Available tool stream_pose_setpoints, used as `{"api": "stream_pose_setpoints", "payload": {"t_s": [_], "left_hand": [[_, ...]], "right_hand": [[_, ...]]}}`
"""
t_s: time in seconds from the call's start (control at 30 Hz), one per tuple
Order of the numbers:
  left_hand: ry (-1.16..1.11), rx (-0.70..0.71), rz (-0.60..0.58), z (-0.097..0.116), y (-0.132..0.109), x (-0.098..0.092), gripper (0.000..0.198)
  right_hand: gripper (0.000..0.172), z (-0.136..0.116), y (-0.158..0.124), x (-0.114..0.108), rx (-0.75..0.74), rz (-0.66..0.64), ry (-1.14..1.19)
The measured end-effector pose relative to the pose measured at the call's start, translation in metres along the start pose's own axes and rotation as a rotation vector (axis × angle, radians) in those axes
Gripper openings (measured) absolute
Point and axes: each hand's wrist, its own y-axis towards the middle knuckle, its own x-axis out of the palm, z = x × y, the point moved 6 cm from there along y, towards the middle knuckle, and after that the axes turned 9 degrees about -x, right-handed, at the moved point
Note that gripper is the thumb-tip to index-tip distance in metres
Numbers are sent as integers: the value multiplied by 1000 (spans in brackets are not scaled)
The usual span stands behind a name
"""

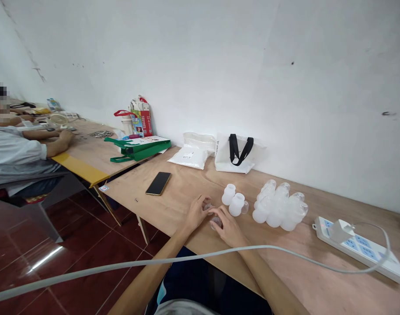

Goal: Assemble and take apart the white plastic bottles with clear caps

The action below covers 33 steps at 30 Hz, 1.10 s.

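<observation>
Close together over the near part of the wooden table, my two hands handle small clear plastic pieces. My left hand (196,213) curls its fingers round one clear piece (209,207). My right hand (231,226) is bent over a second clear piece (216,223), with thumb and fingers closed about it. The exact shape of both pieces is partly hidden by the fingers. Just beyond my right hand stand two translucent white bottles (236,204) with open necks, and a clear dome-shaped cap (245,207) lies beside the nearer one.
Several white bottles with clear domed caps (280,208) stand grouped at right. A power strip (360,247) lies farther right; its grey cable (137,263) crosses the foreground. A phone (158,183), a white parcel (193,153) and a white bag (234,155) lie beyond. A co-worker (16,148) sits left.
</observation>
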Motion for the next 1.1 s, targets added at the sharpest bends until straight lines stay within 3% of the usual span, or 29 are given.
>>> {"api": "stream_pose_setpoints", "payload": {"t_s": [0.27,0.47,0.57,0.73,1.0,1.1], "left_hand": [[-93,3,-67,2,-2,4,30],[-67,2,-155,16,-8,3,36],[-20,18,-186,16,-10,3,34],[113,83,-259,14,-13,7,48],[138,198,-290,20,-16,12,70],[164,253,-314,20,-16,15,67]], "right_hand": [[37,22,0,-3,122,150,12],[43,22,0,-3,90,189,29],[49,19,1,-4,68,189,37],[63,14,1,-9,53,232,44],[53,7,2,-14,2,279,45],[47,4,1,-16,-24,292,37]]}}
